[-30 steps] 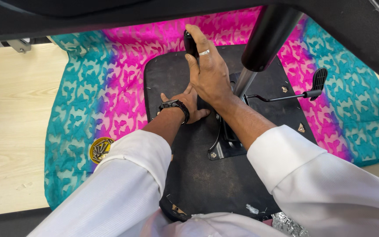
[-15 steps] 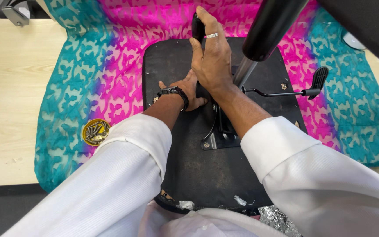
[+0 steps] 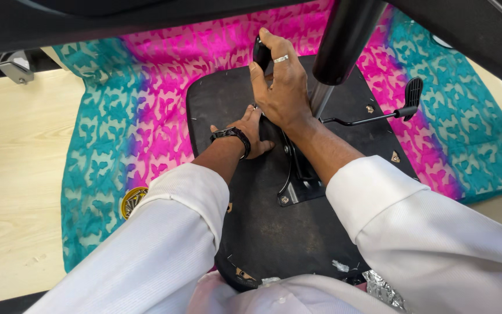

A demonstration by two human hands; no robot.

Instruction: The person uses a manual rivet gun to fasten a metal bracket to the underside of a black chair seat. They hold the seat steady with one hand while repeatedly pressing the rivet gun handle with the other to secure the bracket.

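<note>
A: Upturned black chair seat base (image 3: pixel 262 232) lies on the pink-teal cloth (image 3: pixel 146 128). Judged heavy, rigid.

B: Right hand (image 3: pixel 283 87) closed round black lever handle (image 3: pixel 261 53); left hand (image 3: pixel 251 131) flat, open, beside metal plate (image 3: pixel 297 180). Grip the edges.

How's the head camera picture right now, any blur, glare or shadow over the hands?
Head view: sharp, evenly lit, no glare. Right hand and left hand are crisp on the black seat underside; only the near dark column looks soft, and a dark band crosses the top edge.

Matt black seat underside (image 3: pixel 262 232), patterned cloth (image 3: pixel 146 116)
</note>
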